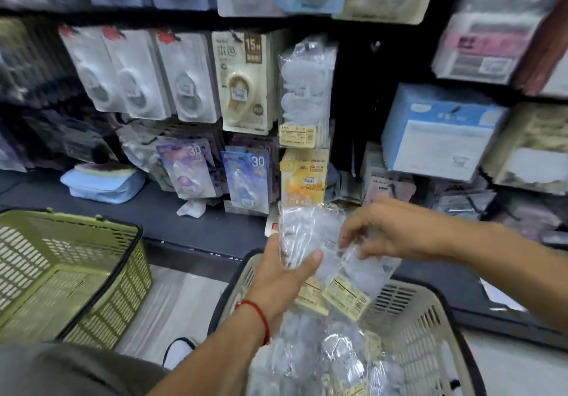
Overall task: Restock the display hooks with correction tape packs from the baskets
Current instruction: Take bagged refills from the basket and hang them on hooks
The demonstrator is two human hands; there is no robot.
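Above the grey basket (424, 312), the left hand (282, 275) grips clear tape packs (302, 235) while the right hand (384, 235) pinches another; slippery wrapping could let one drop back

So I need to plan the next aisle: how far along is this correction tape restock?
Partly done. The green basket on the left looks emptied, and clear packs already hang on a hook. In hand: the left hand grips a bunch of clear packs while the right hand pinches another pack. Left: the beige basket holds many more packs.
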